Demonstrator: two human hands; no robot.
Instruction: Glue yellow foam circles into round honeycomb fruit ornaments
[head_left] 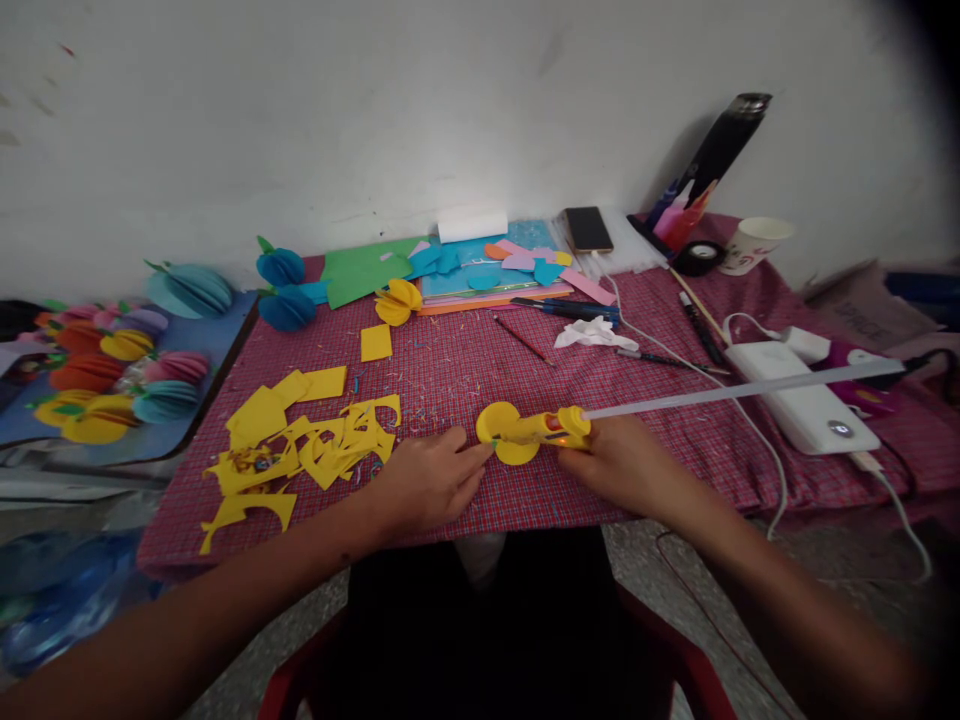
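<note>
My right hand (611, 462) is wrapped round a yellow hot glue gun (551, 428), whose nozzle points left. A long translucent glue stick (735, 391) sticks out of its back to the right. Under the nozzle lie yellow paper circles (517, 453), partly covered by the gun. My left hand (435, 475) rests on the table with fingers stretched toward the circles, the index fingertip at their left edge. Left of it are yellow paper scraps (330, 445) and uncut yellow pieces (259, 415). A finished-looking yellow paper ball (398, 301) sits farther back.
The checked cloth (450, 370) carries a pencil (523, 340), blue cutter (566, 308), crumpled tissue (589, 333), phone (588, 230) and coloured paper (367, 270). On the right are a white power bank (799, 397) with cables, a paper cup (754, 245) and a leaning black flask (724, 145). Paper fruits (169, 400) crowd the left.
</note>
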